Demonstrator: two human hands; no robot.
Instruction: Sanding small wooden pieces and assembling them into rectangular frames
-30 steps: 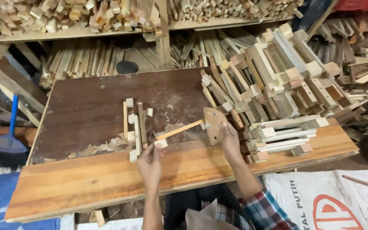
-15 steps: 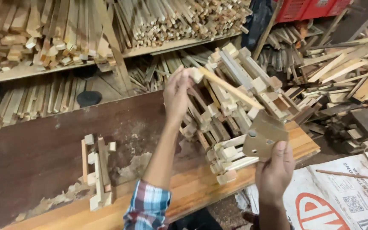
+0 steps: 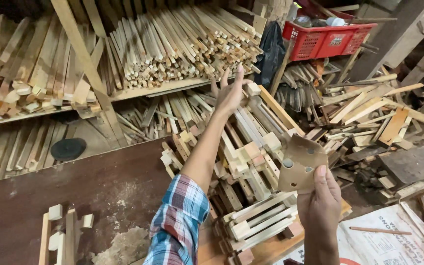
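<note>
1. Head view, hands. Left hand (image 3: 231, 91) is raised over the heap of assembled wooden frames (image 3: 244, 162), palm open, fingers spread, nothing in it. A wooden slat (image 3: 278, 109) lies on the heap just beside it; whether the fingers touch it, cannot tell.
2. Right hand (image 3: 320, 201) is closed with thumb and fingers on the lower edge of a worn sheet of sandpaper (image 3: 300, 164) with round holes, held upright, in the air beside the heap.
3. Progress (a judgement only): many frames are stacked on the heap, so most of the batch looks handled; one ladder-like frame (image 3: 62, 235) lies apart on the workbench (image 3: 89, 181) next to a sawdust pile (image 3: 116, 248), apparently waiting.
4. Counts: two hands, one sandpaper sheet, one frame on the bench, one red crate (image 3: 330, 39), one black disc (image 3: 68, 148). Stacked frames and shelf sticks (image 3: 172, 44) are too many to count.
</note>
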